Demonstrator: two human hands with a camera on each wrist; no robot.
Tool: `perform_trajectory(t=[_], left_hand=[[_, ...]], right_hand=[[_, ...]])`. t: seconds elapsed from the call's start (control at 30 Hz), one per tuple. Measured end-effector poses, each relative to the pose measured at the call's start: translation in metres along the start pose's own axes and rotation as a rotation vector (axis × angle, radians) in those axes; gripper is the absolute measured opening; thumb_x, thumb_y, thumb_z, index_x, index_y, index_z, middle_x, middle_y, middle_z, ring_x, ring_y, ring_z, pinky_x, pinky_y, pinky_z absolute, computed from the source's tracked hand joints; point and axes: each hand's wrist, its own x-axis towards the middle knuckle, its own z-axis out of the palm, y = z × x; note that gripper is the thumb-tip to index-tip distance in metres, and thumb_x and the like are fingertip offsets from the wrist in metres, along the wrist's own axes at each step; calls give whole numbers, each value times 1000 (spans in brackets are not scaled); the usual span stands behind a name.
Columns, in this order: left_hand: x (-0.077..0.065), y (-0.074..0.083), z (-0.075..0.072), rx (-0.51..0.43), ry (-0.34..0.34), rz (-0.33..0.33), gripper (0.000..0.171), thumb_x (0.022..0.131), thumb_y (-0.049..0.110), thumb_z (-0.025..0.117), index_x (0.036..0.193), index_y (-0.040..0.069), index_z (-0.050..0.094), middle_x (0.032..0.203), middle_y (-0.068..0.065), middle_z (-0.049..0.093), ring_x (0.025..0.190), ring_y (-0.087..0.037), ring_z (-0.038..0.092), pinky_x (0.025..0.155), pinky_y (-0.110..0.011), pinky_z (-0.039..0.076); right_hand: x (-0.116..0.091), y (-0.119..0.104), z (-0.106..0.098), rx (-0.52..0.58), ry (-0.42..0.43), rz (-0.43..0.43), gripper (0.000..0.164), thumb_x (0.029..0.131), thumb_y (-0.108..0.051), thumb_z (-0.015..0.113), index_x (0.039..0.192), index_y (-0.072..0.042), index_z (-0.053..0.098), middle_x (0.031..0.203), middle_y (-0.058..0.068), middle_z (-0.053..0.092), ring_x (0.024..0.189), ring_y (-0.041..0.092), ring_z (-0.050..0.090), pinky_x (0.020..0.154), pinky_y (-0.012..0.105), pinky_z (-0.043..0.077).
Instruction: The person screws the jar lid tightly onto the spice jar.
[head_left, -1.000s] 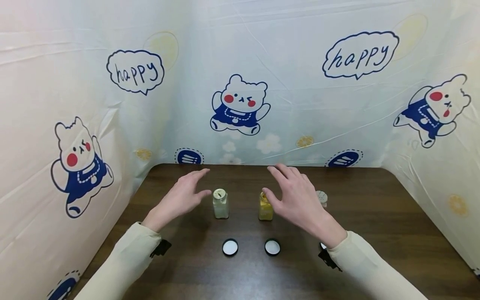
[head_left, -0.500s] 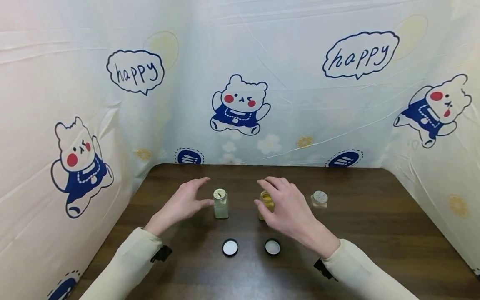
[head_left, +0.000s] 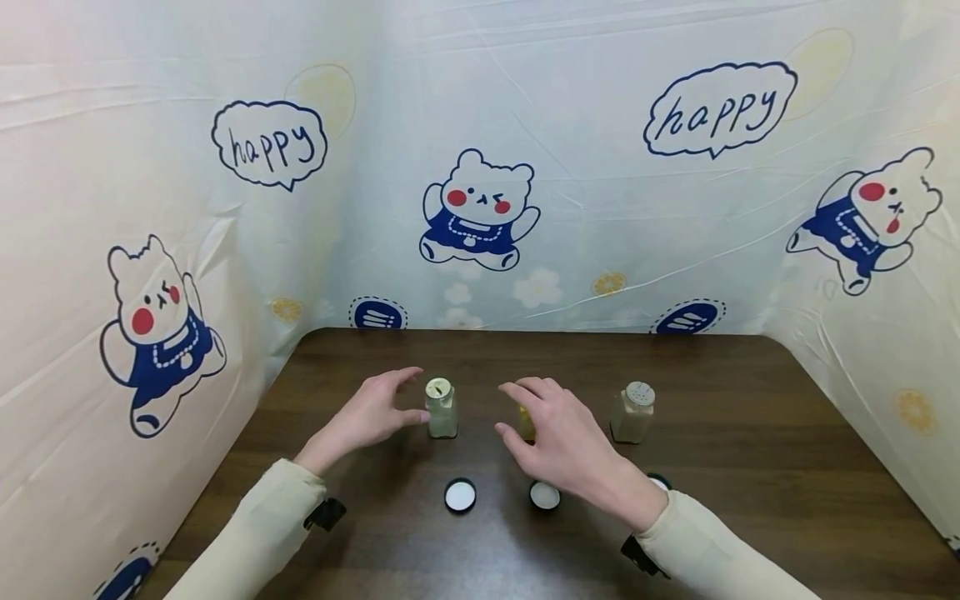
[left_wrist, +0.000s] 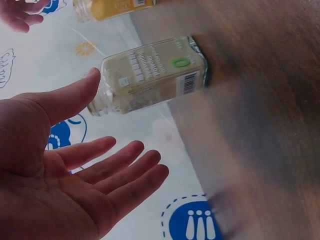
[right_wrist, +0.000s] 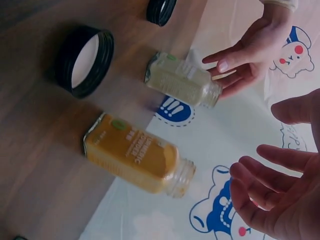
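Note:
A square glass jar of pale powder [head_left: 442, 417] stands uncapped on the table. Beside it is my left hand [head_left: 369, 414], fingers spread and thumb near the jar's neck; whether they touch I cannot tell. A jar of turmeric powder [right_wrist: 135, 152], also uncapped, is largely covered in the head view by my right hand [head_left: 562, 437]. That hand's fingers are loosely bent around the right side of its mouth, holding nothing; the right wrist view shows a gap between them and the glass.
A third jar [head_left: 633, 414] with a perforated top stands further right. Two black lids with white linings, the left lid [head_left: 460, 496] and the middle lid [head_left: 545, 496], lie in front. Another lid [head_left: 660, 482] is partly behind the right sleeve. A printed cloth [head_left: 480, 108] encloses the table.
My right hand has come down and left over the turmeric jar, uncovering the third jar. The left hand has lowered a little and moved closer to the pale jar.

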Motion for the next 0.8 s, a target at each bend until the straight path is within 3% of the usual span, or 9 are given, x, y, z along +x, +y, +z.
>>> perform_trajectory(t=[0.4, 0.8], left_hand=[[7, -11, 12, -18, -38, -27, 71, 91, 21, 86, 148, -4, 54, 142, -26, 60, 129, -44, 59, 103, -60, 48], [8, -17, 24, -62, -39, 0, 67, 86, 12, 89, 142, -7, 59, 135, -22, 66, 122, -44, 63, 100, -58, 51]], right_hand=[[-4, -5, 14, 71, -46, -19, 45, 95, -25, 78, 135, -6, 68, 124, 7, 69, 110, 21, 67, 91, 41, 57], [-10, -13, 31, 93, -201, -11, 46, 98, -26, 74, 138, -6, 66, 128, 6, 67, 116, 21, 64, 93, 41, 56]])
